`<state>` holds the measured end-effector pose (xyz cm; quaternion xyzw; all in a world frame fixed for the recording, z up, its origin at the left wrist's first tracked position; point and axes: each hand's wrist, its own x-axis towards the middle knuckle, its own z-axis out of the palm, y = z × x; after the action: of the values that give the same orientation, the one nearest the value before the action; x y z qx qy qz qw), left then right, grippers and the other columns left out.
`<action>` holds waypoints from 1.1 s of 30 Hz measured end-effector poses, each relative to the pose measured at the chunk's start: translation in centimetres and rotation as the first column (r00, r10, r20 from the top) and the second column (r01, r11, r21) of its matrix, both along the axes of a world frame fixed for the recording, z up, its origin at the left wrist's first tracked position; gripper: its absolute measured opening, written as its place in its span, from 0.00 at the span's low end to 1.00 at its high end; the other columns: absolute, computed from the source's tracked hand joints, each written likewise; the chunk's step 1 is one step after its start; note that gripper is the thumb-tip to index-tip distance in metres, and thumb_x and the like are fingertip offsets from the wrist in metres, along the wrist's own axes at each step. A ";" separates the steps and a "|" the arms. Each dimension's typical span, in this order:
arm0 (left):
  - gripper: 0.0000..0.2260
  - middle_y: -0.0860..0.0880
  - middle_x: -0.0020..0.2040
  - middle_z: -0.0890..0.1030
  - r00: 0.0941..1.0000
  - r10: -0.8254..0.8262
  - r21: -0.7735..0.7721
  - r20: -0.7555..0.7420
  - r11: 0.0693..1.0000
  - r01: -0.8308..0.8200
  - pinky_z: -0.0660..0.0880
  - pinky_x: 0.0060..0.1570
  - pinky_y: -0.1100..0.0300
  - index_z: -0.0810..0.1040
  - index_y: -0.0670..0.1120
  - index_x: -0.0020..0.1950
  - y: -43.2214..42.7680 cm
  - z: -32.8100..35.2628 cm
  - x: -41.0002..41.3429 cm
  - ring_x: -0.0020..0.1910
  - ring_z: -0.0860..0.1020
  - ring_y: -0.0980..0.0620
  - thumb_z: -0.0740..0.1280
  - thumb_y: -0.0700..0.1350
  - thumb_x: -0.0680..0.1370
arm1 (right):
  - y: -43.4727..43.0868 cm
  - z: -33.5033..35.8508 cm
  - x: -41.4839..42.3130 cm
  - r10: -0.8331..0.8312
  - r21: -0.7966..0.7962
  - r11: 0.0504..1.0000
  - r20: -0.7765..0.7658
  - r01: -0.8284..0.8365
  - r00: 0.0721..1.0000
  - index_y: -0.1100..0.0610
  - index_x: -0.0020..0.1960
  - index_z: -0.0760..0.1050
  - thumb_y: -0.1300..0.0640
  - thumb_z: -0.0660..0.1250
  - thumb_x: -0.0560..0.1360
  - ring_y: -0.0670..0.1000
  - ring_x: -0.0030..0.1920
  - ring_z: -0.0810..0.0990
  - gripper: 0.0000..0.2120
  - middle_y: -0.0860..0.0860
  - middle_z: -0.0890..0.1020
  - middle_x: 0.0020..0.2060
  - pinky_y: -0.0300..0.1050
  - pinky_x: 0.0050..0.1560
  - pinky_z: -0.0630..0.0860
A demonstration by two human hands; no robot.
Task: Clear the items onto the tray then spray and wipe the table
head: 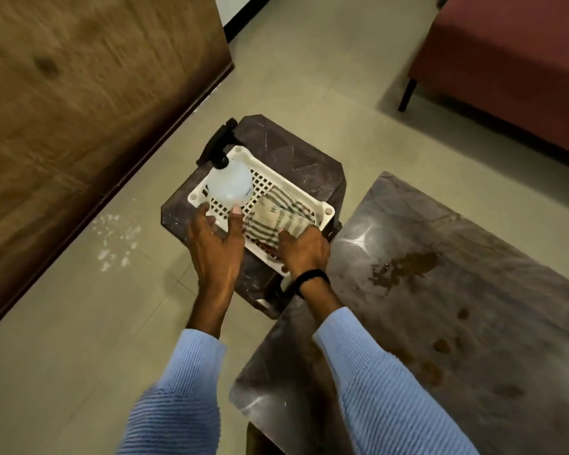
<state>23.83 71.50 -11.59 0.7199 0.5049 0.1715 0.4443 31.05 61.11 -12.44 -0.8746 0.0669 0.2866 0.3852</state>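
Observation:
A white perforated tray (326, 212) sits on a small dark stool (296, 152). In its far-left part stands a white spray bottle (229, 184) with a black trigger head. A striped cloth (276, 213) lies in the tray's near part. My left hand (216, 246) reaches to the bottle's base, fingers spread, fingertips touching it. My right hand (303, 249) rests on the cloth with its fingers curled into the fabric. The dark marble table (457, 323) at the right carries brown stains (404, 267).
A large wooden panel (79, 110) fills the left side. A red upholstered seat (506, 67) with a black leg stands at the back right. White specks (115, 238) lie on the tiled floor by the panel.

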 end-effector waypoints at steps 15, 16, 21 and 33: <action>0.31 0.53 0.65 0.77 0.975 -0.187 -0.050 0.122 0.980 0.194 0.80 0.61 0.49 0.73 0.57 0.70 9.7 -2.9 7.9 0.62 0.78 0.52 0.75 0.65 0.70 | 4.2 -1.6 0.9 -0.441 0.175 0.869 -0.148 0.462 0.885 0.48 0.43 0.80 0.49 0.74 0.73 0.38 0.37 0.81 0.05 0.42 0.85 0.40 0.36 0.39 0.79; 0.29 0.54 0.64 0.76 0.967 -0.216 -0.056 0.132 0.973 0.225 0.80 0.61 0.51 0.74 0.56 0.70 10.0 -2.8 8.5 0.60 0.78 0.53 0.75 0.62 0.72 | 4.4 -1.3 1.0 -0.444 0.212 0.853 -0.185 0.477 0.877 0.47 0.41 0.79 0.49 0.73 0.73 0.40 0.38 0.82 0.05 0.42 0.85 0.39 0.41 0.43 0.82; 0.14 0.55 0.54 0.81 0.948 -0.275 -0.126 0.162 0.947 0.296 0.79 0.63 0.45 0.78 0.54 0.61 10.2 -1.3 10.9 0.58 0.81 0.50 0.71 0.56 0.78 | 4.1 0.2 1.6 -0.440 0.452 0.678 -0.382 0.580 0.813 0.52 0.45 0.78 0.59 0.67 0.74 0.54 0.47 0.86 0.03 0.49 0.86 0.43 0.50 0.47 0.82; 0.09 0.51 0.48 0.85 0.849 -0.395 -0.144 0.350 0.873 0.466 0.80 0.36 0.65 0.81 0.44 0.60 0.9 6.5 7.7 0.36 0.83 0.56 0.67 0.46 0.82 | -9.2 2.2 -1.0 -0.576 0.527 0.161 -0.636 0.835 0.513 0.68 0.65 0.72 0.67 0.56 0.74 0.65 0.59 0.81 0.20 0.64 0.82 0.59 0.64 0.64 0.76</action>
<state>31.50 72.45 -5.09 0.7244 0.2696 0.1196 0.6230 30.02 51.89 -10.27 -0.4098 0.3914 0.1894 0.8019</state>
